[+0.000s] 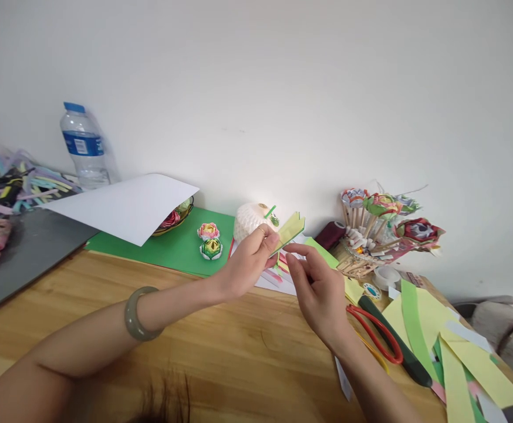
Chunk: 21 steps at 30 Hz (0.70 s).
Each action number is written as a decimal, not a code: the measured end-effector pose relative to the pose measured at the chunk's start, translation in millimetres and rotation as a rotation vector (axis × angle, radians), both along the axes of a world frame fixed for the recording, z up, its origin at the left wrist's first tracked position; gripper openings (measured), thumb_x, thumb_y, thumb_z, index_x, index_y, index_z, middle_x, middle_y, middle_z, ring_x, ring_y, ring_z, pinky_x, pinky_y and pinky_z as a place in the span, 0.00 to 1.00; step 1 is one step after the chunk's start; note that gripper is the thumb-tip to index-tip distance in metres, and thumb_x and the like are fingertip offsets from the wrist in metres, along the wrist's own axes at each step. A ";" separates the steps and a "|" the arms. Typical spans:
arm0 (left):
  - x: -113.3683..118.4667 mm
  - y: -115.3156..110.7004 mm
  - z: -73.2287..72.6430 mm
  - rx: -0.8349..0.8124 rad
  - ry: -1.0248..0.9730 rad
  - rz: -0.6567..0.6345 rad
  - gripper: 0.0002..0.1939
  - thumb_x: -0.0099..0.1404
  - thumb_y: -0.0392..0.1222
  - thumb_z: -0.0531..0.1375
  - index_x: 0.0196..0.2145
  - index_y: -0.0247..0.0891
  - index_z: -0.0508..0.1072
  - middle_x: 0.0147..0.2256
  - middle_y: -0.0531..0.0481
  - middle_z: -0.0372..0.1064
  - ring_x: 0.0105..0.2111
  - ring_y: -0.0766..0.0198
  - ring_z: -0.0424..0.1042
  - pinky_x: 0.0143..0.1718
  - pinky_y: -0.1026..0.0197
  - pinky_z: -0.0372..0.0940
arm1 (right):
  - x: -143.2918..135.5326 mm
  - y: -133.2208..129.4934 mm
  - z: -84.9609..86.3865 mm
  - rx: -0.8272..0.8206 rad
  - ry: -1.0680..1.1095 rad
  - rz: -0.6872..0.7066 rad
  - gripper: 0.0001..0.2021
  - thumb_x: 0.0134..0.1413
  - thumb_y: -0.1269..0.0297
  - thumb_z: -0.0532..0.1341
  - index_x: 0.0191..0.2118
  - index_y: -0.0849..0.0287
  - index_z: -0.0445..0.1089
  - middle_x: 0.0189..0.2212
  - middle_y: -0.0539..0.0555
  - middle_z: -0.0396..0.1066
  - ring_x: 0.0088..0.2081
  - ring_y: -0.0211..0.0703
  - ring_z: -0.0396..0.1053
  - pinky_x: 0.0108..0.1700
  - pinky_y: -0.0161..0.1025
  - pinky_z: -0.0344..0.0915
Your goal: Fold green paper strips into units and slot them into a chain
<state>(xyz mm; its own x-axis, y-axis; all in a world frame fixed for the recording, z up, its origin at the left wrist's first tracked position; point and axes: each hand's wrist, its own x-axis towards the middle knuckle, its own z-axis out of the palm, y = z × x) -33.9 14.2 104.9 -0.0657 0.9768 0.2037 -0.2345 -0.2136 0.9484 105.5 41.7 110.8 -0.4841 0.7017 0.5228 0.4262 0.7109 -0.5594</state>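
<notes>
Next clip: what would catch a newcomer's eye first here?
Mid-frame, the left hand pinches a folded yellow-green paper strip above the wooden table, with the right hand just beside it. To the right stand paper flowers on sticks, with red-handled scissors lying in front among cut strips.

yellow-green paper strip (289, 230), red-handled scissors (382, 338), green sheet (172, 247), blue-capped bottle (84, 147), grey-green bangle (138, 314).

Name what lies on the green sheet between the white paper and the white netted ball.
In the head view, two small folded paper flowers sit on the green sheet, between the white paper and the netted ball.
</notes>
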 end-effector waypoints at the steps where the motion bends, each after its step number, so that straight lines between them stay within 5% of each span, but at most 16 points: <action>1: -0.5 -0.1 1.0 0.028 0.002 -0.017 0.13 0.68 0.43 0.49 0.26 0.38 0.55 0.23 0.59 0.47 0.19 0.74 0.49 0.23 0.71 0.56 | 1.4 1.5 0.7 -0.038 0.010 0.030 0.09 0.60 0.61 0.51 0.38 0.57 0.65 0.14 0.41 0.48 0.16 0.33 0.45 0.21 0.33 0.44; 7: -8.5 -0.1 6.4 0.102 0.056 -0.171 0.15 0.67 0.45 0.49 0.25 0.38 0.54 0.21 0.60 0.44 0.17 0.74 0.47 0.19 0.71 0.55 | 15.0 20.7 7.2 -0.290 -0.001 0.269 0.12 0.60 0.56 0.52 0.32 0.57 0.64 0.20 0.45 0.57 0.23 0.35 0.52 0.25 0.32 0.51; 13: -19.7 -5.6 16.0 -0.078 0.267 -0.383 0.11 0.65 0.44 0.53 0.27 0.37 0.60 0.28 0.56 0.53 0.26 0.73 0.55 0.29 0.71 0.60 | 25.8 37.3 14.7 -0.189 -0.217 0.555 0.11 0.60 0.63 0.52 0.32 0.58 0.68 0.28 0.50 0.66 0.30 0.37 0.61 0.33 0.33 0.58; 18: -25.4 -4.3 16.1 -0.046 0.533 -0.536 0.12 0.65 0.45 0.52 0.26 0.37 0.62 0.22 0.58 0.50 0.21 0.73 0.51 0.23 0.70 0.52 | 28.9 43.5 17.3 -0.215 -0.324 0.612 0.11 0.59 0.64 0.52 0.32 0.61 0.69 0.27 0.50 0.69 0.28 0.35 0.62 0.31 0.31 0.57; 21: -24.5 -1.0 13.4 -0.004 0.795 -0.469 0.14 0.66 0.44 0.50 0.25 0.36 0.62 0.18 0.59 0.49 0.19 0.72 0.50 0.21 0.67 0.47 | 28.5 47.4 15.1 -0.183 -0.392 0.551 0.13 0.61 0.61 0.52 0.32 0.62 0.70 0.24 0.49 0.68 0.25 0.34 0.59 0.28 0.30 0.54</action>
<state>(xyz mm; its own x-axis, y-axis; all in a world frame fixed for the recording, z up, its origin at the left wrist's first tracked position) -58.4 13.3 118.3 0.4945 0.8691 0.0162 0.4242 -0.2576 0.8681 133.9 89.1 125.9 -0.9232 0.3602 0.1339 0.2256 0.7901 -0.5699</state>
